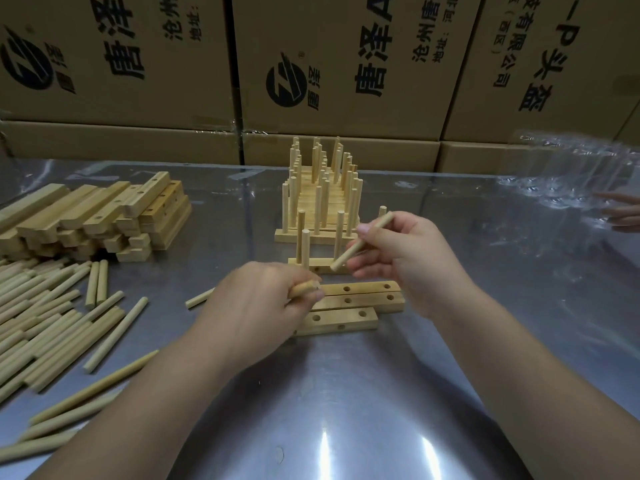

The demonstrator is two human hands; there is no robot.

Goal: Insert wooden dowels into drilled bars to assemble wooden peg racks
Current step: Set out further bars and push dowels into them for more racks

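Observation:
Three drilled bars [349,318] lie side by side in front of me, holes facing up. My left hand [249,306] grips a wooden dowel [303,289] over their left end; the dowel's tail sticks out left of the hand. My right hand [401,258] pinches a second dowel [363,240], tilted, its lower tip near a bar [323,265] just behind that has pegs standing in it. Finished peg racks [322,192] stand in a row further back.
Loose dowels [45,317] are heaped at the left, with a stack of undrilled-side bars [100,216] behind them. Cardboard boxes [339,64] wall the back of the steel table [346,393]. Clear plastic wrap [568,174] and another person's fingers [620,211] are at the right edge.

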